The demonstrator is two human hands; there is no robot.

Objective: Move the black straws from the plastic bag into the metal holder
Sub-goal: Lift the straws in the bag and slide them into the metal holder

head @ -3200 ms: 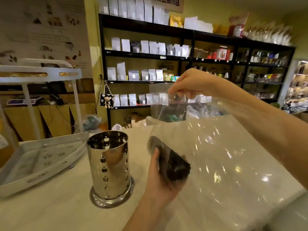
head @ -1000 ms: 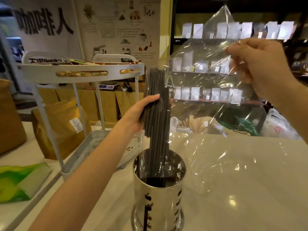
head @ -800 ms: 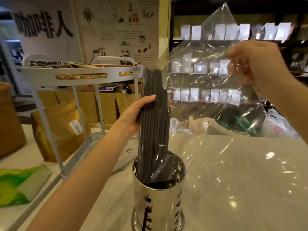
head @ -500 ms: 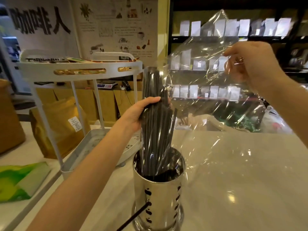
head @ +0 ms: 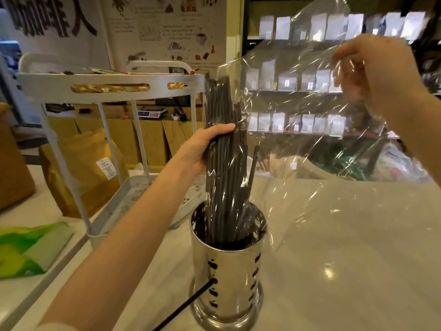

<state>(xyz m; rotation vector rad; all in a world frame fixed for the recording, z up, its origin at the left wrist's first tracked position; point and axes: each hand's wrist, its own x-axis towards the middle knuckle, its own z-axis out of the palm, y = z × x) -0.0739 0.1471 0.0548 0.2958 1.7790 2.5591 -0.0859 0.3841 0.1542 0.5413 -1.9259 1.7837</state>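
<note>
Head view, single entry.

Left hand (head: 205, 149): centre of frame, fingers curled round the bundle of black straws (head: 224, 163), gripping it through the film about halfway up. The bundle stands nearly upright, its lower ends inside the metal holder (head: 228, 271) at lower centre.

Right hand (head: 374, 75): upper right of frame, fingers pinching the far end of the clear plastic bag (head: 298, 111), which it holds raised and stretched toward the right.

Stray straw (head: 183, 306): one black straw pokes out through a hole in the holder's wall and slants down toward the bottom edge of the frame, over the desk (head: 346, 247). Another straw leans away from the bundle on its right side.

Step in hand, as judged: sliding the bag off the straws while they settle into the holder. Advice:
- keep the left grip firm but low enough for the film to slip past;
- draw the bag upward along the straws, not sideways, so the bundle does not tip the holder;
- steer the lower ends away from the wall holes;
- afterward, the stray straw would need to be lifted back in.

Hard to make out:
- how much of the bundle the film covers, since the plastic is transparent and glossy;
- whether the straw ends reach the holder's floor, hidden by its wall;
- the stray straw's outer end, cut off at the bottom edge;
- the right fingertips, blurred behind film.

Also present: white tiered rack (head: 107, 87), upper left; brown paper bag (head: 90, 168) behind it; green packet (head: 28, 249), lower left.
</note>
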